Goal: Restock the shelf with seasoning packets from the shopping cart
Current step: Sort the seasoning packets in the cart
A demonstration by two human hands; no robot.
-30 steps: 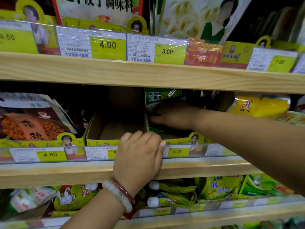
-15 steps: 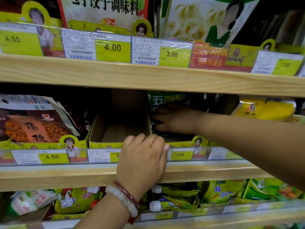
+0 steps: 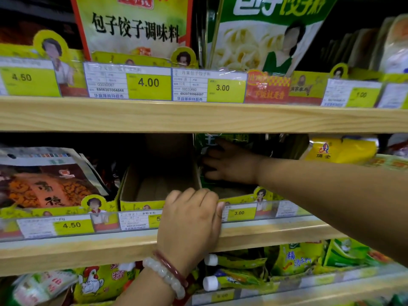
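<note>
Deep in the dim shelf [image 3: 198,241], the right grip [image 3: 231,162] presses straight fingers on half-hidden green packets [image 3: 223,138]; the left grip [image 3: 192,219] curls over the shelf's front edge.

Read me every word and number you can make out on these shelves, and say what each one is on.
"包子饺子调味料": packet, top shelf
"4.50": top-left price tag
"4.00", "6906303004568": second top tag
"3.00", "6920790966697": third top tag
"4.50": middle-shelf left tag
"3.00": middle-shelf tag
Other print is too blurred.
</note>
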